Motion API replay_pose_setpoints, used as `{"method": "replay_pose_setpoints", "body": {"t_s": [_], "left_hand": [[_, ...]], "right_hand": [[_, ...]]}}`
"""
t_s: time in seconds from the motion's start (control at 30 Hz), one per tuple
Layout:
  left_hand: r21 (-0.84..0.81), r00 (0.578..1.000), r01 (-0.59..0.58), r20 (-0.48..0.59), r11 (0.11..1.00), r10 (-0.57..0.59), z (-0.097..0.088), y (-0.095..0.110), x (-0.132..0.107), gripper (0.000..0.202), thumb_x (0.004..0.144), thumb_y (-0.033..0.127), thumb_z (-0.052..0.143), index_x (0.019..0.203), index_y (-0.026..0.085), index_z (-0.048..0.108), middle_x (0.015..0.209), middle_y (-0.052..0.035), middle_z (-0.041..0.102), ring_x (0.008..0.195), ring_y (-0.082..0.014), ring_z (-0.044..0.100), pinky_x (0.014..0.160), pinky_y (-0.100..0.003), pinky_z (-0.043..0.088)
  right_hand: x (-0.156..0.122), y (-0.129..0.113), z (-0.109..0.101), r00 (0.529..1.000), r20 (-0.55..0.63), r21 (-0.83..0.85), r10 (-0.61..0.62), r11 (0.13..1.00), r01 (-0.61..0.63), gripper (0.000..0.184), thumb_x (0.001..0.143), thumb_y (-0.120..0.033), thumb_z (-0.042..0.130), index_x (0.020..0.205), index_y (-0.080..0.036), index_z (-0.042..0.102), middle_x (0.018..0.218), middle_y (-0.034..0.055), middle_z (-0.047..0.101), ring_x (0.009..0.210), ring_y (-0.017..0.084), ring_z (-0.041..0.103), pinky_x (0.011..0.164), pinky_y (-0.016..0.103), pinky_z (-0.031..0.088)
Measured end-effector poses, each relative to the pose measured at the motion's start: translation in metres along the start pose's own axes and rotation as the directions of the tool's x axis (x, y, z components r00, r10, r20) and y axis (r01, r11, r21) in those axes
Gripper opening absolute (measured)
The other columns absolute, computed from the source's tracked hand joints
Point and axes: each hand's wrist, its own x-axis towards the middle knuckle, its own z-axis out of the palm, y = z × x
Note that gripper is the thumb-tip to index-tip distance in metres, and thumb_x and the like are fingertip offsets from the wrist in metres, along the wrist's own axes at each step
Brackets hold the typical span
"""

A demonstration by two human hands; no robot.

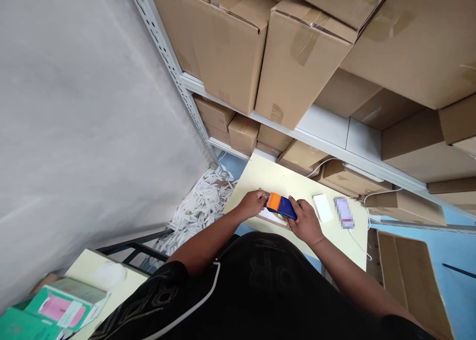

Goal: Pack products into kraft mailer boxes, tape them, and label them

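Note:
My right hand (307,222) is closed around the blue end of an orange-and-blue tape dispenser (285,207). The dispenser lies tilted over a small flat brown box (267,219) with a white face, close to my body on the cream table (267,174). At the orange end, my left hand (254,203) has its fingers pinched together by the box's left corner. Whatever sits between those fingertips is too small to make out. Part of the box is hidden under the dispenser and my right hand.
Right of my hands lie a white box (323,207) and a blurred-out phone-like item (344,213) with a cable. Metal shelving (323,139) with cardboard boxes (230,42) rises behind. White paper strips (203,201) pile up at left. Green boxes (55,308) stand at lower left.

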Motion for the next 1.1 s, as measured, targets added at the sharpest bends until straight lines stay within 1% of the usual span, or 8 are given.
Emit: {"method": "replay_pose_setpoints", "body": {"t_s": [0.17, 0.33, 0.57, 0.77, 0.87, 0.97, 1.03, 1.1], "left_hand": [[0.000, 0.989, 0.071, -0.131, 0.997, -0.070, -0.042, -0.011, -0.014, 0.020, 0.088, 0.031, 0.055, 0.087, 0.018, 0.070, 0.071, -0.0011, 0.071, 0.060, -0.0155, 0.064, 0.058, -0.025, 0.049], [0.126, 0.980, 0.051, -0.196, 0.991, -0.025, -0.082, -0.047, -0.011, 0.020, 0.087, 0.031, 0.055, 0.088, 0.018, 0.070, 0.078, -0.0024, 0.073, 0.064, -0.0158, 0.066, 0.066, -0.027, 0.051], [0.094, 0.965, 0.161, -0.225, 0.983, -0.136, -0.038, -0.096, 0.014, 0.026, 0.091, 0.030, 0.050, 0.095, 0.018, 0.073, 0.076, -0.0028, 0.074, 0.065, -0.0168, 0.069, 0.067, -0.027, 0.054], [0.224, 0.963, 0.143, -0.256, 0.964, -0.084, -0.019, -0.107, 0.020, 0.047, 0.094, 0.041, 0.057, 0.130, 0.013, 0.067, 0.101, -0.0133, 0.078, 0.106, -0.0294, 0.072, 0.097, -0.040, 0.052], [0.429, 0.968, -0.050, -0.203, 0.902, 0.150, -0.025, -0.096, 0.014, 0.059, 0.095, 0.030, 0.050, 0.151, 0.011, 0.050, 0.136, -0.0188, 0.067, 0.130, -0.0297, 0.060, 0.113, -0.045, 0.044], [0.599, 0.872, -0.433, 0.089, 0.674, 0.482, -0.025, -0.078, 0.007, 0.070, 0.091, 0.027, 0.055, 0.159, 0.017, 0.040, 0.166, -0.0129, 0.037, 0.153, -0.0298, 0.033, 0.127, -0.047, 0.025], [0.653, 0.821, -0.532, 0.239, 0.539, 0.519, -0.021, -0.068, 0.007, 0.076, 0.091, 0.034, 0.059, 0.161, 0.017, 0.036, 0.170, -0.0131, 0.026, 0.158, -0.0328, 0.020, 0.128, -0.052, 0.016], [0.708, 0.830, -0.516, 0.273, 0.483, 0.487, -0.015, -0.064, 0.011, 0.078, 0.093, 0.044, 0.059, 0.161, 0.015, 0.035, 0.170, -0.0157, 0.024, 0.159, -0.0340, 0.016, 0.128, -0.054, 0.012]], "right_hand": [[-0.003, -0.004, -0.019, 0.993, 0.114, -0.086, -0.037, 0.995, 0.047, 0.072, 0.087, -0.024, 0.058, 0.156, -0.016, 0.040, 0.110, 0.0130, 0.055, 0.100, 0.030, 0.053, 0.093, 0.045, 0.048], [-0.012, 0.005, -0.021, 0.990, 0.139, -0.129, -0.017, 0.991, 0.035, 0.065, 0.088, -0.026, 0.057, 0.151, -0.013, 0.046, 0.107, 0.0122, 0.055, 0.097, 0.029, 0.053, 0.092, 0.042, 0.046], [-0.009, -0.001, -0.003, 0.988, 0.152, -0.210, -0.014, 0.976, 0.047, 0.064, 0.089, -0.027, 0.060, 0.150, -0.014, 0.048, 0.113, 0.0141, 0.058, 0.103, 0.031, 0.052, 0.092, 0.043, 0.041], [-0.009, -0.003, 0.004, 0.992, 0.122, -0.223, 0.007, 0.975, 0.021, 0.063, 0.087, -0.025, 0.061, 0.148, -0.014, 0.050, 0.114, 0.0151, 0.059, 0.105, 0.032, 0.052, 0.091, 0.043, 0.041], [-0.008, -0.004, 0.004, 0.992, 0.124, -0.225, 0.025, 0.974, 0.003, 0.061, 0.088, -0.025, 0.059, 0.147, -0.014, 0.050, 0.112, 0.0149, 0.059, 0.103, 0.031, 0.052, 0.091, 0.043, 0.041], [-0.007, -0.006, 0.003, 0.989, 0.140, -0.225, 0.042, 0.974, -0.009, 0.064, 0.087, -0.025, 0.060, 0.149, -0.014, 0.049, 0.113, 0.0152, 0.059, 0.103, 0.032, 0.052, 0.091, 0.044, 0.042], [-0.005, -0.007, 0.002, 0.985, 0.160, -0.229, 0.059, 0.973, -0.021, 0.066, 0.087, -0.025, 0.061, 0.151, -0.014, 0.047, 0.115, 0.0154, 0.059, 0.102, 0.031, 0.052, 0.090, 0.043, 0.043], [-0.001, -0.008, 0.002, 0.980, 0.184, -0.239, 0.069, 0.971, -0.024, 0.068, 0.087, -0.025, 0.061, 0.152, -0.015, 0.045, 0.118, 0.0155, 0.059, 0.101, 0.030, 0.053, 0.090, 0.041, 0.044]]}}
